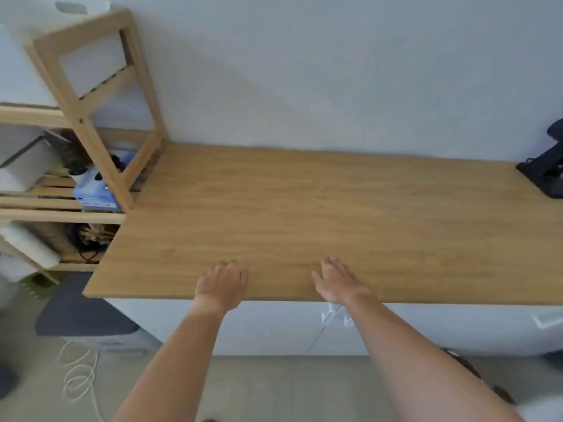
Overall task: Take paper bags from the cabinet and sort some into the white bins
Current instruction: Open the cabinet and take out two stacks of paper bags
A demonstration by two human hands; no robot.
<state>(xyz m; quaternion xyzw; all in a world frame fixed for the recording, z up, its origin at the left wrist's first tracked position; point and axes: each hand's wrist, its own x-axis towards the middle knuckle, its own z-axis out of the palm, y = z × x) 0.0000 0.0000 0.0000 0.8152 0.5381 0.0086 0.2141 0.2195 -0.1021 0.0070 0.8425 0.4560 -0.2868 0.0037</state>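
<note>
**Op A:** From my feed, both hands sit at the near edge of the wooden countertop [304, 208]. The left hand [221, 286] lies palm down with its fingers loosely bent, gripping nothing. The right hand [336, 281] is flat, fingers spread and relaxed, also holding nothing.

**Op B:** And the cabinet?

**Op A:** The white cabinet [274, 327] is directly below the hands, under the countertop. Its door seam and small handles [333, 316] are just beneath the right wrist (the doors look closed, though the picture is soft there). I see no paper bags anywhere I can confirm.

**Op B:** The white bins?

**Op A:** A white bin [26, 169] stands on the wooden shelf unit [100, 117] at far left, well apart from both hands; another white container [82, 6] tops that unit. A blue box [94, 193] sits beside the bin on the same shelf. A black stand [545, 172] rests on the countertop's far right corner, and a white cable [79, 376] coils on the floor at left.
</note>
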